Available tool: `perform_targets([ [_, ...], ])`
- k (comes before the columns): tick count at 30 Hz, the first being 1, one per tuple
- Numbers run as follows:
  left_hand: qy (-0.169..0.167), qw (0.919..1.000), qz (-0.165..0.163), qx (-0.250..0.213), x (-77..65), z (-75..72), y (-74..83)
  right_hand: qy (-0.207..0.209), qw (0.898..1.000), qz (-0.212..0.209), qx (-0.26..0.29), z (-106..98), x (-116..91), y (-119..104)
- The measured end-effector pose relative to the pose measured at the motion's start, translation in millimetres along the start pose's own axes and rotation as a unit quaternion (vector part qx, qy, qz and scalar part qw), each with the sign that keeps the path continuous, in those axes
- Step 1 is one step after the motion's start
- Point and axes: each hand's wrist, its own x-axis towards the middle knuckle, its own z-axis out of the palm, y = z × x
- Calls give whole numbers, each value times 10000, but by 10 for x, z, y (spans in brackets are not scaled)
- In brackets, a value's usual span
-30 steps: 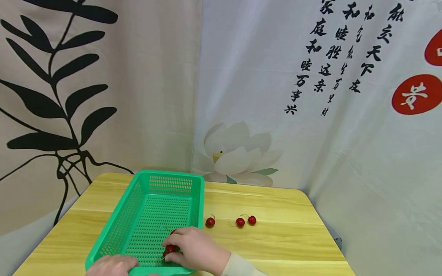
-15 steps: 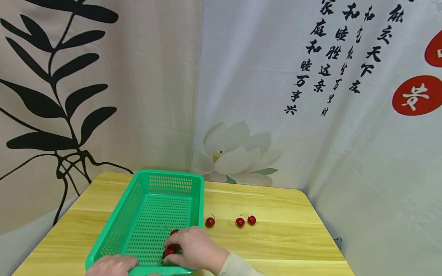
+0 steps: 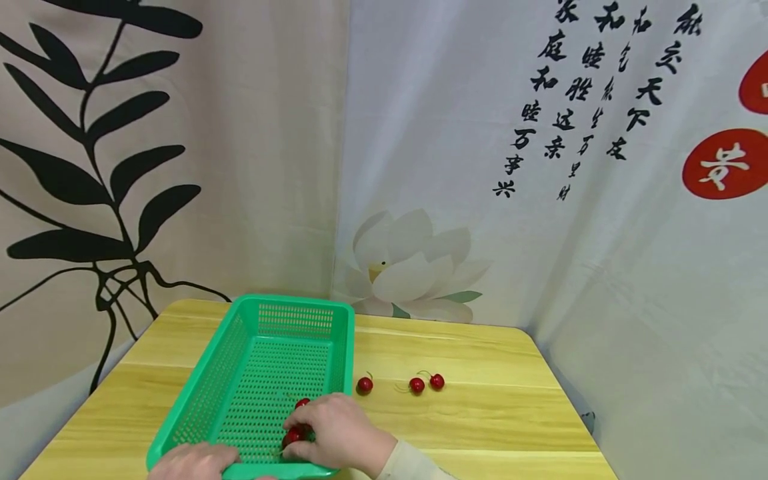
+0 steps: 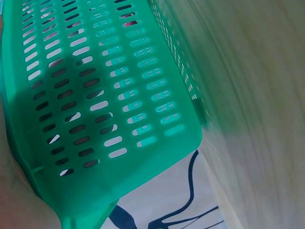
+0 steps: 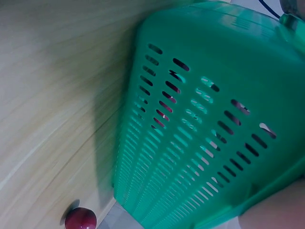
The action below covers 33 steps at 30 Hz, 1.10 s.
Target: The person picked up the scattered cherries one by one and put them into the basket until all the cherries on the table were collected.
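A green perforated plastic basket (image 3: 276, 373) stands lengthwise on the table. My left hand (image 3: 195, 463) grips its near rim at the left corner, and an edge of that hand shows beside the basket wall in the left wrist view. Over the basket's right side reaches my right hand (image 3: 339, 430), its thumb and fingers curled about dark red cherries (image 3: 293, 437) near the front right corner inside. How many it holds is hidden by the fingers. Another cherry (image 3: 303, 403) peeks out just beyond the fingers. Through the slots in the right wrist view, red patches show.
On the wooden table (image 3: 480, 420), right of the basket, lie three stemmed cherries: one (image 3: 364, 385) close to the basket wall, two (image 3: 417, 385) farther right. A printed cloth backdrop (image 3: 288, 167) rises behind the table, and a white cloth (image 3: 678, 320) hangs along the right.
My right fingers have shifted slightly on the cherries in the basket, showing a little more of them. The left hand, the basket and the cherries on the table stay put.
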Motion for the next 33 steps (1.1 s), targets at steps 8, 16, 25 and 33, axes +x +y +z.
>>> perform_targets([
  [8,-400,9989,234,-92,19,-42,-56,-21,10000,2,31,8,-5,-3],
  [16,-455,9990,-20,-28,14,-50,-15,-32,10000,3,16,12,0,-4],
  [25,-54,9999,73,-100,6,-23,-10,-1377,9888,401,-411,-25,92,-29],
  [33,-175,9995,178,-204,22,-32,-25,-2387,9665,746,-581,-15,208,-60],
])
